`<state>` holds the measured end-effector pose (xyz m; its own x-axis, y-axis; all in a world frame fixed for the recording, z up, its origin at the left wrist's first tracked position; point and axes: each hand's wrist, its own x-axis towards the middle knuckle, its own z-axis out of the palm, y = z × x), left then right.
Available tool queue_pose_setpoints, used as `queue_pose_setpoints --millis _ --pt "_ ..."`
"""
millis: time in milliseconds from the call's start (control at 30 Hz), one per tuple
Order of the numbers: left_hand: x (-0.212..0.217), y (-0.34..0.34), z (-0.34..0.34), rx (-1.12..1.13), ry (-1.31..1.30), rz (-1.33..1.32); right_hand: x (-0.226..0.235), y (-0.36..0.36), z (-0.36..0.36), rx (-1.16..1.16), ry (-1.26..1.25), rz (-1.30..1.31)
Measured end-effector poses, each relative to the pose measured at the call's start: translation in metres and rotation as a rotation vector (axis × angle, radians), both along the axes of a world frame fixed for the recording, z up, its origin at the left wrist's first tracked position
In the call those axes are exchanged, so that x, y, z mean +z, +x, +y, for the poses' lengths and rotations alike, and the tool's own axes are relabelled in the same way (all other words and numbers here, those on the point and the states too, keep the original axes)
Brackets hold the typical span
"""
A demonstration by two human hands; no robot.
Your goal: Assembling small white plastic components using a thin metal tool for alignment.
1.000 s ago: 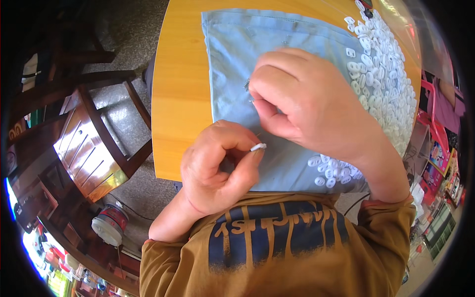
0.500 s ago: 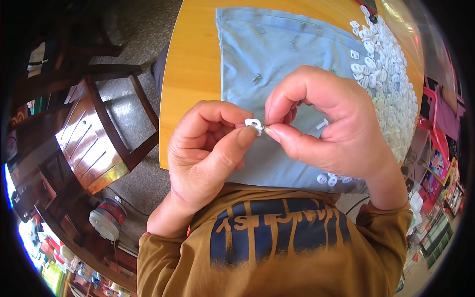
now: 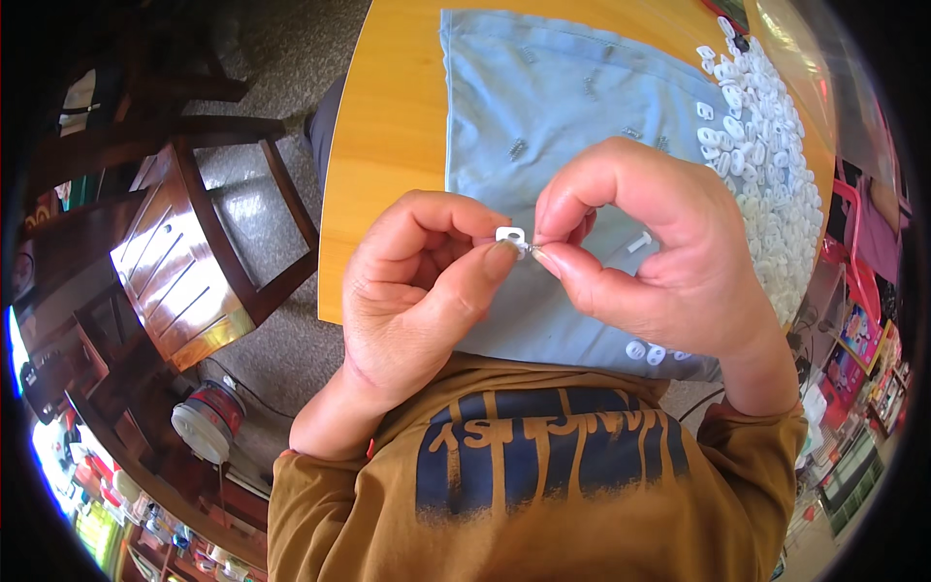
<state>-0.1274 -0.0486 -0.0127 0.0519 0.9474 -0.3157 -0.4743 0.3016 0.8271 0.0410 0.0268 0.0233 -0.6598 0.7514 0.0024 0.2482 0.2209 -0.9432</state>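
Observation:
My left hand pinches a small white plastic piece with a squarish hole, resembling a cord-lock part, between thumb and forefinger. My right hand is closed in a pinch right beside it. Its fingertips meet at a tiny greyish bit at the white piece's side, too small to name. Below both hands spreads a light blue cloth. A small white T-shaped plastic part shows on it through the gap of my right thumb and forefinger. Little grey coil springs lie in several clusters on the cloth.
A large heap of white plastic pieces covers the right of the yellow wooden table. Several round white pieces lie near my body at the cloth's front edge. A wooden chair and a bucket stand to the left.
Both hands and the white piece appear slightly further right, as does the cloth, so the view has shifted a little. The pinch of each hand stays the same.

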Motion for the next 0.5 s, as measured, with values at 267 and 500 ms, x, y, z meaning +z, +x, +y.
queue_pose_setpoints --millis 267,500 --pt "-0.0009 -0.0002 -0.0017 0.007 0.035 -0.012 0.0003 -0.0013 -0.0004 0.002 0.031 -0.046" --pt "-0.0010 -0.0019 -0.0028 0.004 0.025 -0.021 -0.0016 -0.0030 -0.0020 0.001 0.106 -0.060"
